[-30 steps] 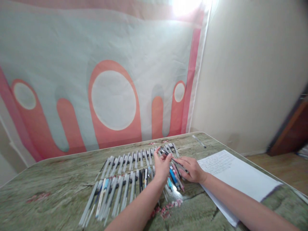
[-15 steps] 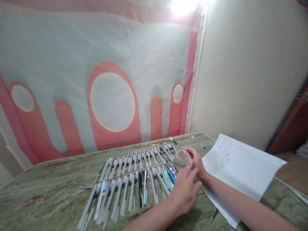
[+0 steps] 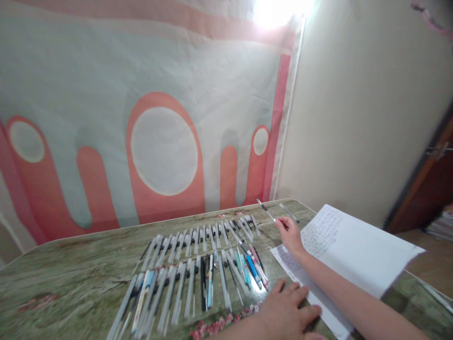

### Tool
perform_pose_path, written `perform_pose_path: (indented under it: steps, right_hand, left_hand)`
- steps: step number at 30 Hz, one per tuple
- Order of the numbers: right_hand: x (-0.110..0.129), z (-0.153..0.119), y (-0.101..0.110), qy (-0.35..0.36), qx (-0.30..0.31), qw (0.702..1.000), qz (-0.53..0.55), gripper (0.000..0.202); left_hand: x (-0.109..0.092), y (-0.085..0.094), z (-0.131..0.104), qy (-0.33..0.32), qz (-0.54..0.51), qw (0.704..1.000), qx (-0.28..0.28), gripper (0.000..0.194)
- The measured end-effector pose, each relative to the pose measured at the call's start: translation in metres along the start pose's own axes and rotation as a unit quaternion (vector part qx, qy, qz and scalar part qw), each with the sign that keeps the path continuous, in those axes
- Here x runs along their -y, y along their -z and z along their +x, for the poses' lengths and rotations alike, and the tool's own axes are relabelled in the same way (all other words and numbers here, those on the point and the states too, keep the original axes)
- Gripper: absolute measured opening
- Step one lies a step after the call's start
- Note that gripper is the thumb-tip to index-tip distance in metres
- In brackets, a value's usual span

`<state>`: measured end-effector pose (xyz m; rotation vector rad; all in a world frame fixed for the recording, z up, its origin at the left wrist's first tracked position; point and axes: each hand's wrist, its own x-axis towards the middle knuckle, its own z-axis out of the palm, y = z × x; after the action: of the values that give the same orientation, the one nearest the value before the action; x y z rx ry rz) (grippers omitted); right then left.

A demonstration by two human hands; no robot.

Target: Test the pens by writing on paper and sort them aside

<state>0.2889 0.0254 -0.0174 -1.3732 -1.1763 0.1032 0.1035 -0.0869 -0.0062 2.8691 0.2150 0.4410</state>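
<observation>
My right hand (image 3: 290,234) pinches the end of a pen (image 3: 266,209) with a dark grip, its other end pointing up and to the left over the far side of the table. My left hand (image 3: 285,307) is open, fingers spread and palm down, at the near left edge of the written paper (image 3: 357,245). To the left of both hands lie two rows of pens. The back row (image 3: 205,236) is mostly clear pens with black parts. In the front row, clear pens mix with black ones and a blue pen (image 3: 254,271).
Beyond my right hand, another clear pen (image 3: 289,213) lies near the far table edge. The table (image 3: 78,278) has a green marbled top with pink flower prints. Behind it hangs a red and grey cloth (image 3: 198,56); a brown door (image 3: 430,189) stands at the right.
My left hand has moved down and toward me, away from my right hand, and now lies flat. My right hand still holds the pen, shifted slightly right, uncovering more of the paper's left edge.
</observation>
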Motion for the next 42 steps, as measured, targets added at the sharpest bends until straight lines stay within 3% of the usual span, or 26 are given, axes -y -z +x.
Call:
perform_pose_path:
  steps: [3, 5, 10, 13, 16, 42]
  right_hand:
    - [-0.013, 0.017, 0.01, -0.003, 0.013, 0.997, -0.077, 0.032]
    - [-0.022, 0.03, 0.019, -0.024, 0.014, 0.982, -0.187, 0.03]
    - [-0.037, 0.057, 0.035, -0.03, 0.035, 0.894, -0.445, 0.024]
    - [-0.042, 0.064, 0.033, -0.01, 0.044, 0.856, -0.514, 0.023]
    - [-0.045, 0.065, 0.028, -0.001, 0.045, 0.838, -0.544, 0.022]
    - [-0.057, 0.061, 0.029, -0.013, 0.057, 0.836, -0.546, 0.022]
  left_hand:
    - [0.001, -0.001, 0.001, -0.007, 0.022, 1.0, 0.001, 0.059]
    - [0.002, -0.001, 0.002, -0.014, 0.039, 0.999, 0.006, 0.059]
    - [0.001, 0.002, 0.004, -0.025, 0.088, 0.996, 0.001, 0.052]
    - [-0.001, 0.003, 0.005, -0.028, 0.124, 0.992, -0.009, 0.042]
    - [-0.001, 0.003, 0.005, -0.035, 0.143, 0.989, -0.012, 0.034]
    - [-0.001, -0.002, 0.006, -0.029, 0.147, 0.989, -0.01, 0.03]
